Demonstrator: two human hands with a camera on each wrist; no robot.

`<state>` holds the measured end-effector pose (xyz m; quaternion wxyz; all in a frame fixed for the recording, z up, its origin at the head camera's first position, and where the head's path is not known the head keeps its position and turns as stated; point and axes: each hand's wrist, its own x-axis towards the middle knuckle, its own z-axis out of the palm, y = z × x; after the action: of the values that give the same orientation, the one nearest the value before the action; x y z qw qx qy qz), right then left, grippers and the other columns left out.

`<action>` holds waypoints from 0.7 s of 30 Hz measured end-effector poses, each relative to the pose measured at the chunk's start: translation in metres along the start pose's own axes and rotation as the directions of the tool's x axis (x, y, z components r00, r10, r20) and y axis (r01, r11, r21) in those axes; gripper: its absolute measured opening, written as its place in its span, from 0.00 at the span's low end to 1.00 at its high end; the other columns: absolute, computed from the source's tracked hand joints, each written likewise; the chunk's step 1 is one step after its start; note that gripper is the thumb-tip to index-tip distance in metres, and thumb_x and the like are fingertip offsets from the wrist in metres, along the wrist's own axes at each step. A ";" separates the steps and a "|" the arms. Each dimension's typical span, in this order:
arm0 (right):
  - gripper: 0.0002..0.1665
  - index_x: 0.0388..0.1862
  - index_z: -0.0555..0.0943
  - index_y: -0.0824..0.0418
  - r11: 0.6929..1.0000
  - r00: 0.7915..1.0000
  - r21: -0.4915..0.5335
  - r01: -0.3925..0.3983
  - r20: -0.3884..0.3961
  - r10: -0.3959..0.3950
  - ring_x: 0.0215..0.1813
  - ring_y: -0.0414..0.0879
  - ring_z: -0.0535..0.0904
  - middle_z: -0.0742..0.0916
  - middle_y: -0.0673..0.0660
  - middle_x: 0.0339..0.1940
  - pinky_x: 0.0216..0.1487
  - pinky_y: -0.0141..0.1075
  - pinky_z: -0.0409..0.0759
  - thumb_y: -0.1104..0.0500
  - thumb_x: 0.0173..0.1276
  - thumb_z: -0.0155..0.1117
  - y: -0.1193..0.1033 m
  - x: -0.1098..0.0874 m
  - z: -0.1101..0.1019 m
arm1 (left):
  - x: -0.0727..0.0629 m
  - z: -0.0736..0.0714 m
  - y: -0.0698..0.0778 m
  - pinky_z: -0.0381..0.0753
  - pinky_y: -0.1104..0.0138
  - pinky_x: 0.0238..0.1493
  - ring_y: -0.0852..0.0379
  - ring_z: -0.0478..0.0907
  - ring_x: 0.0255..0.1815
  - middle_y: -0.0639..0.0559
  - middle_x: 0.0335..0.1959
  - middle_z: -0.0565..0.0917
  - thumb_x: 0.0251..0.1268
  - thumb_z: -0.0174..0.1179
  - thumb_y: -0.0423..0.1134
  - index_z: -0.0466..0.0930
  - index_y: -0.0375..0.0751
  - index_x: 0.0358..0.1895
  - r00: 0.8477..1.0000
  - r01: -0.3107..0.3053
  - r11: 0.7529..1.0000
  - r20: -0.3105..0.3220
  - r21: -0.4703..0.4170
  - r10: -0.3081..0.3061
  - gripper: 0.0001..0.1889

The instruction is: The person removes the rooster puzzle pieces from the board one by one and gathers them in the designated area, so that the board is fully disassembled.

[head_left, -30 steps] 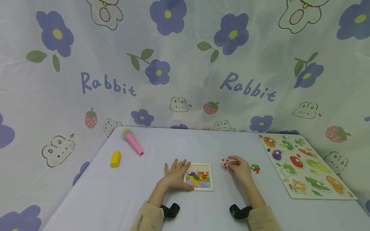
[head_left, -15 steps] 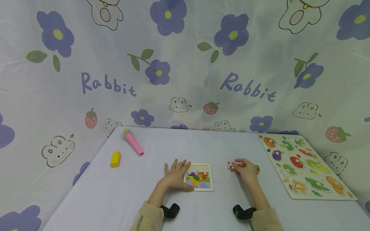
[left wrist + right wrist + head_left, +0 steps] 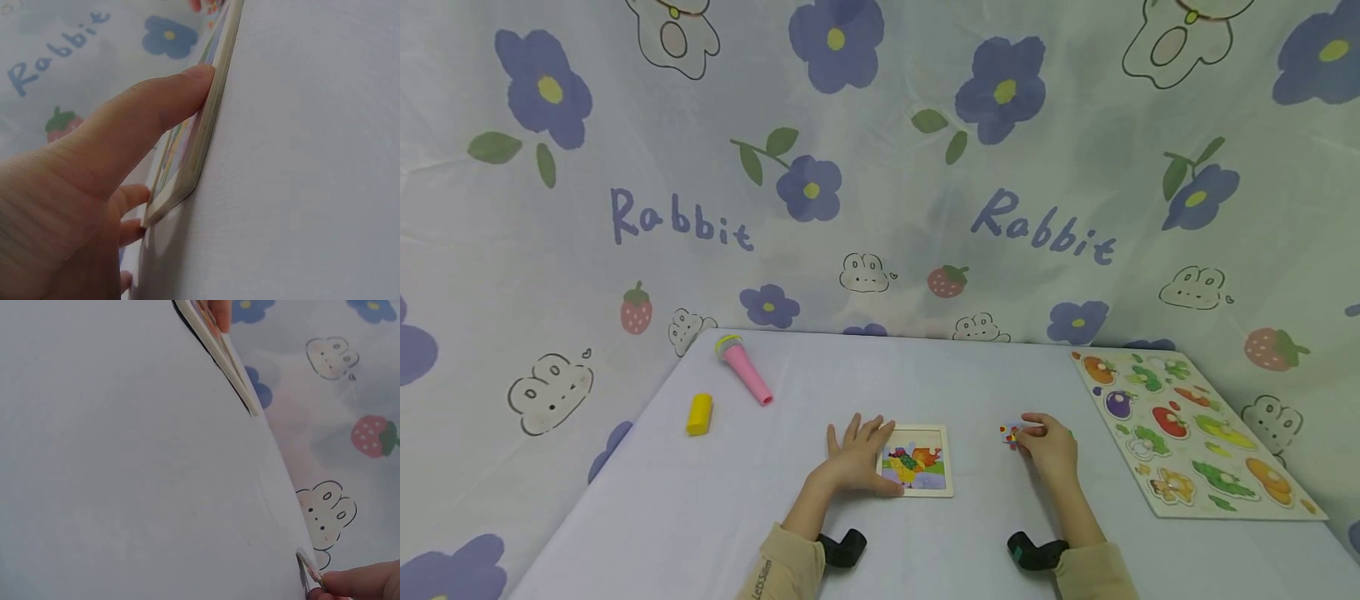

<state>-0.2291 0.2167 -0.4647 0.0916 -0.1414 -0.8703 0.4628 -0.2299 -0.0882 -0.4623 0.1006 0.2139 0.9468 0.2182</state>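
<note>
A small wooden puzzle board (image 3: 949,458), with a colourful bird picture partly filling its frame, lies flat before me. My left hand (image 3: 852,461) spreads its fingers along the board's left side. In the left wrist view, the thumb (image 3: 199,74) presses on the near edge of the frame (image 3: 211,119). To the right of the board, my right hand (image 3: 1052,448) pinches a white puzzle piece (image 3: 1007,433) with red and yellow spots. The right wrist view shows this piece (image 3: 307,564) nearly edge-on between thumb and finger. Another green and orange piece is mostly hidden behind the right hand.
A large vegetable puzzle board (image 3: 1213,442) lies at the right side of the table. At the far left are a pink toy microphone (image 3: 747,372) and a yellow block (image 3: 700,413). A patterned curtain (image 3: 880,233) hangs behind the table.
My right hand has moved to the right, taking the spotted puzzle piece along and covering the green and orange piece. The left hand and the puzzle board have stayed in place.
</note>
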 end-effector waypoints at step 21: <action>0.17 0.44 0.80 0.69 0.994 0.997 -0.101 0.039 -0.056 -0.045 0.20 0.40 0.76 0.83 0.58 0.25 0.24 0.33 0.68 0.64 0.54 0.65 0.001 0.003 0.002 | 0.001 0.002 -0.003 0.31 0.31 0.59 0.33 0.42 0.71 0.42 0.70 0.57 0.39 0.70 0.60 0.57 0.43 0.70 1.000 -0.004 1.000 0.004 0.007 0.004 0.52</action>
<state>-0.2326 0.2170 -0.4661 0.1194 -0.1410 -0.8920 0.4125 -0.2310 -0.0893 -0.4651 0.1014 0.2165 0.9469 0.2148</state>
